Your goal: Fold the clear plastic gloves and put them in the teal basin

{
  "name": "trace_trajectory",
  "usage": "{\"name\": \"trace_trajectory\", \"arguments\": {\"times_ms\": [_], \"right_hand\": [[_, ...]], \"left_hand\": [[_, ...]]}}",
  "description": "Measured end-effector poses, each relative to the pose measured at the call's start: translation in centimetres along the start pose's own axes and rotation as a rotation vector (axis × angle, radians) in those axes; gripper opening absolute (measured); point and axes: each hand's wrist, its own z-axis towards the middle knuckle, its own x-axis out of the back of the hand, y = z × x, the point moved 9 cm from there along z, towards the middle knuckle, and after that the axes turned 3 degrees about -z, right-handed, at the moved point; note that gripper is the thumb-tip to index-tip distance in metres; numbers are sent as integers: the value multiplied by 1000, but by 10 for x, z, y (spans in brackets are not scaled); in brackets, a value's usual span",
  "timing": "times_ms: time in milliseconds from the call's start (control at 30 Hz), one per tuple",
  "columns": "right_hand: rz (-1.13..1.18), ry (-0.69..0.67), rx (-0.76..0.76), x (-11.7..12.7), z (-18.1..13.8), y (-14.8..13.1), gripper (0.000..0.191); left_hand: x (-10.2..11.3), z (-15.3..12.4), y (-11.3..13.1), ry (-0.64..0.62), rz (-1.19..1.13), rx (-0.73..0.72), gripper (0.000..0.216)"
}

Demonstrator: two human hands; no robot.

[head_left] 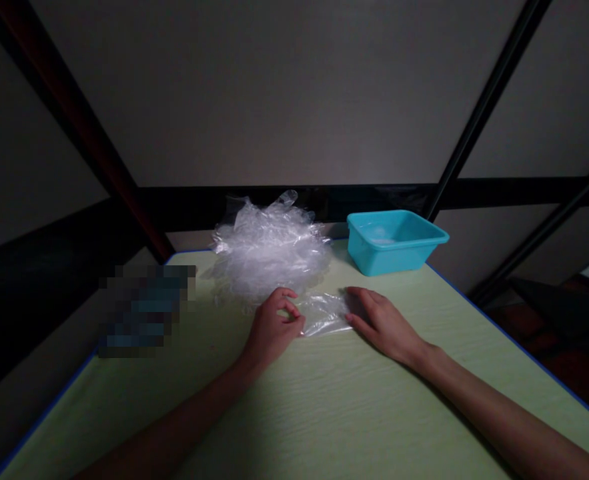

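Observation:
A clear disposable plastic glove, folded or bunched into a small flat shape, lies on the table between my hands. My left hand has its thumb and a finger closed on the near left edge of this glove. On the other side, my right hand rests with thumb and fingers apart, the fingertips at the glove's right edge. Just beyond my left hand is a loose heap of clear plastic gloves, with finger shapes sticking out at its top.
A turquoise plastic basin stands at the back right of the pale green table, with something pale and clear inside. A blurred-out dark object lies at the left edge. Light wall panels with dark strips rise behind the table.

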Motion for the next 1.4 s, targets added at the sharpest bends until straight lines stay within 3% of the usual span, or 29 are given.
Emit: {"name": "trace_trajectory", "arguments": {"times_ms": [400, 533, 700, 800, 933, 1033, 1400], "right_hand": [[108, 41, -54, 4, -3, 12, 27], [124, 38, -46, 4, -4, 14, 28], [143, 26, -36, 3, -4, 13, 28], [160, 5, -17, 3, -3, 10, 27], [194, -33, 22, 4, -3, 3, 26], [204, -36, 30, 5, -4, 2, 28], [217, -16, 30, 5, -6, 5, 31]], "left_hand": [[0, -2, 6, 11, 35, -38, 14], [6, 0, 5, 50, 87, -97, 9], [9, 1, 12, 86, 178, -203, 18], [-3, -5, 25, -6, 267, -328, 25], [-33, -24, 41, -266, 518, -566, 40], [-45, -29, 35, -387, 674, -576, 44], [-48, -33, 26, -363, 925, -564, 43]]}}
